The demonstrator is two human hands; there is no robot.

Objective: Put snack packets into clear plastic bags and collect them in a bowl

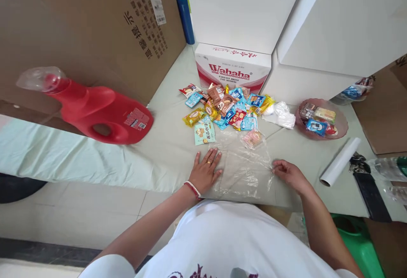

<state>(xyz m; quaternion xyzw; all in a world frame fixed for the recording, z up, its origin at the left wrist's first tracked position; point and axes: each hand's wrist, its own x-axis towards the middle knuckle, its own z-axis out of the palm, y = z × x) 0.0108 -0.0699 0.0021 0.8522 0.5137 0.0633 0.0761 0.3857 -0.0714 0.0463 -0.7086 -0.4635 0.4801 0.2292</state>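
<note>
A clear plastic bag (241, 168) lies flat on the cloth-covered table between my hands. My left hand (206, 171) rests palm down at the bag's left edge, fingers spread, with a ring and a beaded bracelet. At the right edge, my right hand (291, 175) pinches the bag's rim between thumb and fingertips. A pink-wrapped snack (252, 138) sits at the bag's far part; whether it is inside or on top I cannot tell. Beyond it is a pile of wrapped snacks (224, 104), with a pale green packet (204, 133) at its near left.
A red jug (108, 115) stands at left by a large cardboard box (95, 28). Behind the snacks is a Wahaha carton (233, 68). To the right are crumpled white plastic (280, 115), a pink bowl (341, 121) of snacks, a white roll (340, 161) and a black strap (372, 195).
</note>
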